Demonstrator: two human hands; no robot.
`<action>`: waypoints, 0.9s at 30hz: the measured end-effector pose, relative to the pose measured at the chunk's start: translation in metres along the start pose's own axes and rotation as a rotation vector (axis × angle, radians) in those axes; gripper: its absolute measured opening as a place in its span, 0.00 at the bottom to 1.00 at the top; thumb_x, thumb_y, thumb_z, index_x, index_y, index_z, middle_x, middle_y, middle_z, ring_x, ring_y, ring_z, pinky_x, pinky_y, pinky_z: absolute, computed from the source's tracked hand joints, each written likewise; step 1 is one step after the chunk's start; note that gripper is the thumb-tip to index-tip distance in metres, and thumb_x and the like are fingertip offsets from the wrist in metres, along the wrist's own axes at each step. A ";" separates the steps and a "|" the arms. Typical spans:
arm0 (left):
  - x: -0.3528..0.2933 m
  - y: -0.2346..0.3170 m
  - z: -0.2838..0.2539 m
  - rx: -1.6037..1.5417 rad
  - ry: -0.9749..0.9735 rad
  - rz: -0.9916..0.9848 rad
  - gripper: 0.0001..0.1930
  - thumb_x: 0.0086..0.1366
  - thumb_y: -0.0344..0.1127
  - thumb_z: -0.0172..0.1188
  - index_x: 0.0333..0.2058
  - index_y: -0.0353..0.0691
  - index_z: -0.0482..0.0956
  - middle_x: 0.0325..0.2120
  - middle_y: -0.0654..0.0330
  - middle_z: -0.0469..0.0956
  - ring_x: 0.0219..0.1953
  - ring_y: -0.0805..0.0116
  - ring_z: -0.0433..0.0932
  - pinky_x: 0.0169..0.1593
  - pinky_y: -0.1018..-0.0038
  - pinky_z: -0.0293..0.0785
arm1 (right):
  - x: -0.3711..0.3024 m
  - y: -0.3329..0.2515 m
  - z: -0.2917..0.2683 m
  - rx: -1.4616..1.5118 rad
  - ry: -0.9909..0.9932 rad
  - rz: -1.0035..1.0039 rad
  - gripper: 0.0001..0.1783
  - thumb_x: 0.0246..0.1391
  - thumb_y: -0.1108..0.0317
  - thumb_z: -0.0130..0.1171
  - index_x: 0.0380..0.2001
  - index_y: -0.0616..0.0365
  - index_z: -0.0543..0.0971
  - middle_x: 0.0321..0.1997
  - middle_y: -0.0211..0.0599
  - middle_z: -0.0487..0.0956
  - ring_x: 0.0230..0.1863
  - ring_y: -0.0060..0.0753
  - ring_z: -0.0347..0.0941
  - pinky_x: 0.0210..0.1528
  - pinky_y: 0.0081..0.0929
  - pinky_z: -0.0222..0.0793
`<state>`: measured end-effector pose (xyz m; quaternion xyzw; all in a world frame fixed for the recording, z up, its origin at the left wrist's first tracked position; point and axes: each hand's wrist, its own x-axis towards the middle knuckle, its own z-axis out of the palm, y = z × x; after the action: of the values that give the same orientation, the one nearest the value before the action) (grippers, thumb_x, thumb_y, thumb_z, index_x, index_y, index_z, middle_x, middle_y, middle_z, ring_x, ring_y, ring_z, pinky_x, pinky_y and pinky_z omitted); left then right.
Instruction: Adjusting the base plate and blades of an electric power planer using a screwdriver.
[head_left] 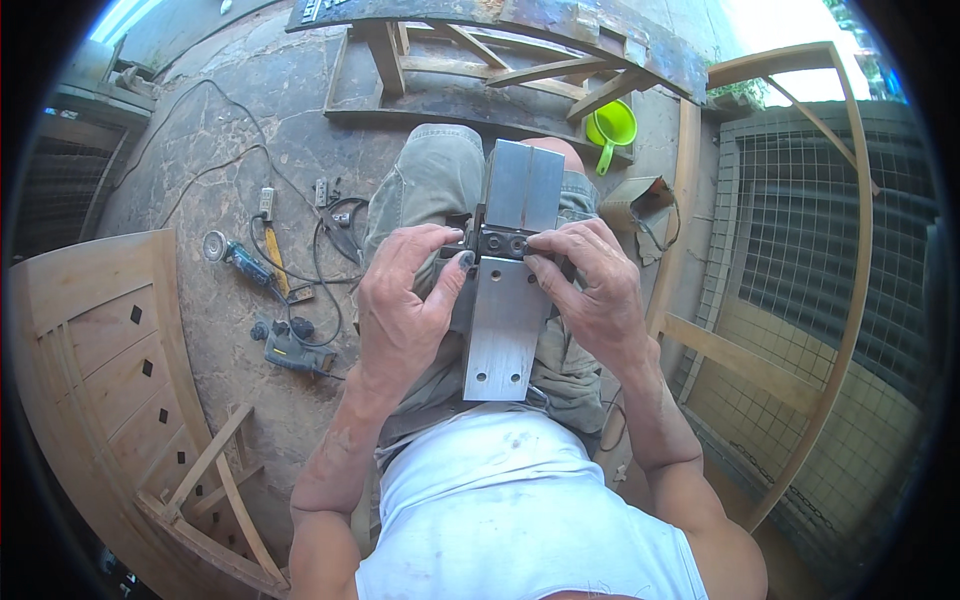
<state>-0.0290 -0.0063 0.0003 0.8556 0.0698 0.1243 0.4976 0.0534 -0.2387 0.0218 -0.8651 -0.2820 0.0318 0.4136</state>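
An upturned electric hand planer (pixel 500 330) rests across my lap, its silver metal sole facing up. Between the two sole plates lies the dark cutter drum (pixel 503 244) with small bolts. My left hand (pixel 402 290) curls at the drum's left end, thumb and forefinger gripping around a black part there. At the opposite end, the thumb and forefinger of my right hand (pixel 604 290) are closed on the drum's edge. The fingers hide part of what each hand grips.
On the floor to the left lie an angle grinder (pixel 246 264), a drill (pixel 296 352), a power strip (pixel 267 203) and cables. A carved wooden panel (pixel 110 330) stands left, a workbench (pixel 620 50) ahead. Rightward are a green dipper (pixel 612 124), a tin (pixel 636 208) and a wooden frame (pixel 740 362).
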 end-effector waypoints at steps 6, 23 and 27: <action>0.000 -0.005 0.006 -0.059 -0.049 -0.020 0.13 0.73 0.28 0.73 0.55 0.36 0.88 0.51 0.50 0.89 0.54 0.53 0.89 0.57 0.62 0.83 | 0.004 -0.001 -0.002 -0.040 -0.063 0.014 0.13 0.60 0.75 0.78 0.48 0.60 0.91 0.44 0.37 0.88 0.52 0.44 0.82 0.56 0.43 0.80; 0.005 -0.017 0.024 -0.114 0.024 -0.049 0.13 0.70 0.30 0.75 0.50 0.35 0.86 0.45 0.51 0.88 0.42 0.57 0.91 0.47 0.62 0.85 | 0.035 -0.025 -0.013 -0.493 -0.282 -0.270 0.09 0.61 0.74 0.72 0.42 0.60 0.82 0.39 0.41 0.79 0.44 0.47 0.80 0.46 0.46 0.79; 0.004 -0.020 0.021 -0.185 0.013 -0.049 0.13 0.70 0.30 0.75 0.50 0.34 0.86 0.45 0.50 0.88 0.41 0.56 0.91 0.47 0.63 0.86 | 0.045 -0.032 -0.013 -0.626 -0.417 -0.275 0.09 0.67 0.70 0.69 0.38 0.62 0.78 0.38 0.45 0.78 0.42 0.47 0.80 0.43 0.47 0.79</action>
<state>-0.0194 -0.0132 -0.0264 0.8033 0.0820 0.1234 0.5768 0.0800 -0.2092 0.0621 -0.8784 -0.4693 0.0635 0.0640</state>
